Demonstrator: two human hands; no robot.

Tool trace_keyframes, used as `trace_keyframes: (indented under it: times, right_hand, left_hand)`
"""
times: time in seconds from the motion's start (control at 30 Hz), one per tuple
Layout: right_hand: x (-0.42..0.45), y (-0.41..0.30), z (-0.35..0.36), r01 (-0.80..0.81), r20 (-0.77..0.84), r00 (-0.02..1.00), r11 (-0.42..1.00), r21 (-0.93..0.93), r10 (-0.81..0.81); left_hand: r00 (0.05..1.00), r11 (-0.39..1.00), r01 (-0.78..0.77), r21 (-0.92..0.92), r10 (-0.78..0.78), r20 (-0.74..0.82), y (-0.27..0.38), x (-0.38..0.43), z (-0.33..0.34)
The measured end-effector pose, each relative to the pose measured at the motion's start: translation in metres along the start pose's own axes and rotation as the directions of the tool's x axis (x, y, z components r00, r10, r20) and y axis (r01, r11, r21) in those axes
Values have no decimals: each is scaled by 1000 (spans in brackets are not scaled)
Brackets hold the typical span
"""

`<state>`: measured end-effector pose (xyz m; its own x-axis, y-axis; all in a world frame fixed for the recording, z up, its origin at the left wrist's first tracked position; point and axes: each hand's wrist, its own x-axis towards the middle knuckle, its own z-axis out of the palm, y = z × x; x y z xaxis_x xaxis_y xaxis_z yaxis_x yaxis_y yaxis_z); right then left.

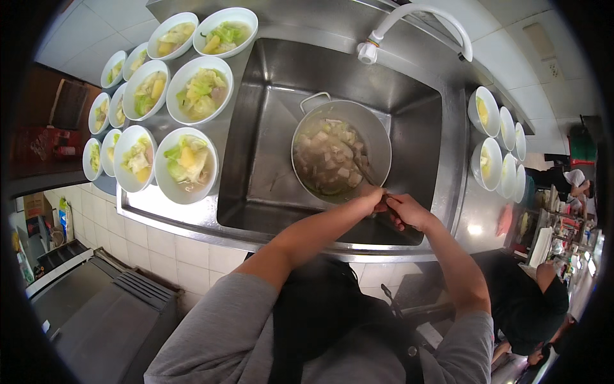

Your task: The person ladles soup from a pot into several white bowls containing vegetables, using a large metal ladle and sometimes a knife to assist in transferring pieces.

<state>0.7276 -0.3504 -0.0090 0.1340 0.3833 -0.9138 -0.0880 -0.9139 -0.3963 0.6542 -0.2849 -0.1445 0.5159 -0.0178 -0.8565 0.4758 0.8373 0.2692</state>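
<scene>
A large metal pot (379, 139) with a loop handle stands inside a stainless steel sink, holding cloudy soup (331, 161) with cubed chunks and some leafy pieces. The long handle of a utensil (363, 170), its head sunk in the soup, slants over the pot's near rim. My left hand (373, 198) is closed around this handle at the rim. Just to its right, my right hand (407, 211) grips the handle's end, its fingers curled. White bowls of soup with cabbage and yellow chunks, such as one bowl (186, 165), fill the left counter.
The sink basin (268, 177) surrounds the pot, with a white faucet (417, 9) at its back right. Several more filled bowls (486, 163) stand on the right counter. A co-worker in black (523, 297) is close at my right; another person (559, 185) is farther off.
</scene>
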Motion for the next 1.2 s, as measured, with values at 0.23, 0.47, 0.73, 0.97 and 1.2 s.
trace_keyframes:
  times: [0.23,0.47,0.73,0.97,1.2]
  right_hand:
    - [4,17,-6,-291,318,940,775,560,123]
    - [7,47,6,-397,418,905,493,774,73]
    - [-12,67,23,-378,436,891,327,866,-126]
    - [-31,86,48,-376,390,899,106,921,-198]
    - [-61,91,66,-301,314,928,93,949,-199]
  left_hand:
    - [995,970,90,-227,-79,57,-33,-28,4]
    - [991,906,77,-416,-22,136,-44,-37,-11]
    - [994,947,106,-303,-99,39,-48,-60,-3]
    - [976,968,186,-168,-161,148,-46,-83,-8]
    - [885,980,168,-109,-101,455,-57,-102,-16]
